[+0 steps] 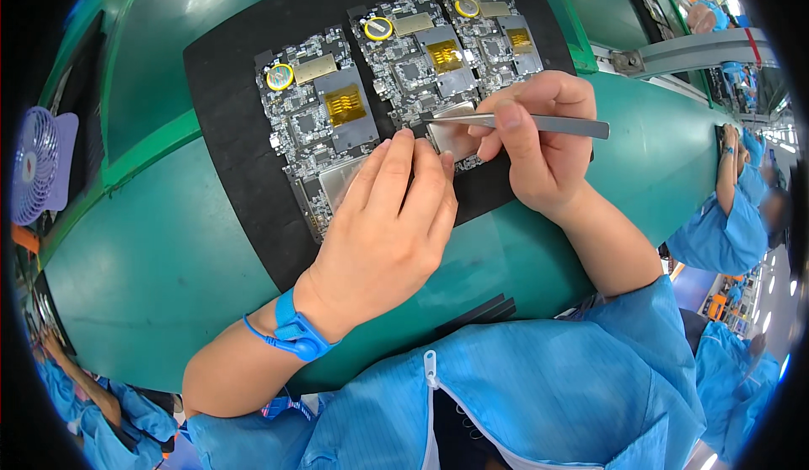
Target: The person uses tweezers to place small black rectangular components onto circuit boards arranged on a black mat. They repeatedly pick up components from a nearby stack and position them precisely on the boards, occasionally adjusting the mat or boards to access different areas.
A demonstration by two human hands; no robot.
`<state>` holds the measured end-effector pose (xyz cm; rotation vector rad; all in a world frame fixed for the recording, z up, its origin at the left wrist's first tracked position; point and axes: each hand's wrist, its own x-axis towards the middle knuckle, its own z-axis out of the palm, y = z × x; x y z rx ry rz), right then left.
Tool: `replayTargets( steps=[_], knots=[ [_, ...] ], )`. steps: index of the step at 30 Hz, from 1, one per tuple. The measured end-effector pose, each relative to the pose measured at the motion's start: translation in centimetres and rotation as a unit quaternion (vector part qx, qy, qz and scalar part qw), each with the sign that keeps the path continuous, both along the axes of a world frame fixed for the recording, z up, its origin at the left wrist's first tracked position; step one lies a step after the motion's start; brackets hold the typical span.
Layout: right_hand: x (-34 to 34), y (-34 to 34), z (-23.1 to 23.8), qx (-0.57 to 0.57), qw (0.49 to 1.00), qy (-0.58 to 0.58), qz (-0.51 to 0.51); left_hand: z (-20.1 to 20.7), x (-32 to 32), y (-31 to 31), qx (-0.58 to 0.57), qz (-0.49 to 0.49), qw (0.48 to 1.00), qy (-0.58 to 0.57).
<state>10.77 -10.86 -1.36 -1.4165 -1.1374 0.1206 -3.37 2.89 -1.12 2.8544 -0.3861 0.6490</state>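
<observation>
Three circuit boards lie side by side on a black mat [227, 146]: a left board [305, 123], a middle board [409, 71] and a right board [493, 49]. Each carries a round yellow-rimmed coin cell and an amber film patch. In my right hand [543, 137] is a pair of metal tweezers [565, 125], its tips at a small dark piece [425, 118] on the middle board's left edge. Whether the tips grip that piece, I cannot tell. My left hand [383, 226] lies with outstretched fingers over the lower parts of the left and middle boards, partly hiding them.
A green work surface [126, 251] surrounds the mat. At the far left stands a purple fan [42, 162]. Dark strips [476, 314] lie near the front edge. A blue wrist strap [297, 331] circles my left wrist. Other people in blue work at both sides.
</observation>
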Motion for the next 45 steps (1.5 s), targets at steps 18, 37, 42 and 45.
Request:
replayTargets(
  steps=[18, 37, 42, 45],
  knots=[
    [-0.4, 0.6, -0.5, -0.015, 0.995, -0.084, -0.055, 0.4, 0.1, 0.5, 0.0, 0.004, 1.0, 0.005],
    [-6.7, -8.0, 2.7, -0.016, 0.954, 0.29, -0.08, 0.9, -5.4, -2.7, -0.075, -0.242, 0.964, 0.076],
    [-10.0, -12.8, 1.1, -0.098, 0.951, 0.282, -0.076, 0.7, -5.7, -3.5, -0.018, -0.271, 0.959, 0.084],
    [-10.6, -13.4, 0.5, -0.089, 0.952, 0.278, -0.094, 0.4, -5.7, -3.9, -0.028, -0.265, 0.961, 0.078]
  ],
)
